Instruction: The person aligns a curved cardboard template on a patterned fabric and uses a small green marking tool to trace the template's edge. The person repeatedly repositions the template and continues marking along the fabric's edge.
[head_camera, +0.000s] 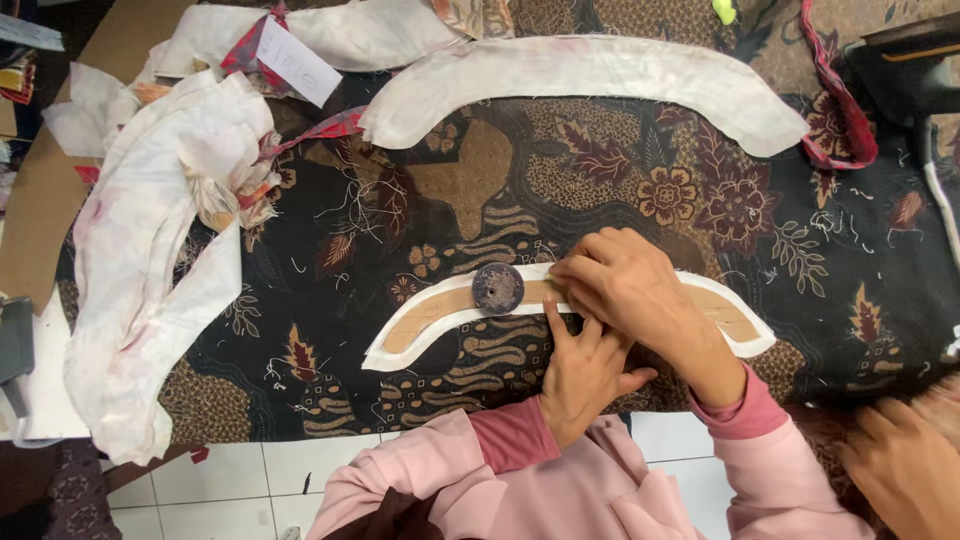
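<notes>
Work piece: a curved white fabric strip (440, 335) is laid flat on the batik-covered table (850, 270), just in front of the person; a brown card template (432, 308) is laid on it, inside its edges.
Weight: a round dark disc (497, 288) is set on the template, near mid-length.
Left hand (583, 372): pressed flat, fingers together, index tip on the strip's lower edge; nothing is clamped.
Right hand (622, 283): fingers curled down onto template and strip just right of the disc; whether a tool is pinched cannot be told.
Handling (judged): the strip is taken to be light, limp and easily shifted; the template thin but stiffer. Holding down by flat pressure near the curve is judged better than lifting by an end.
Hidden: the strip's middle is covered by both hands; fingertips of the right hand are not resolved.
Cut off: another hand (905, 465) is blurred at the lower right corner.
Nearby: a larger white curved piece (600, 75) and a heap of white pieces (150, 220) are lying well apart.
</notes>
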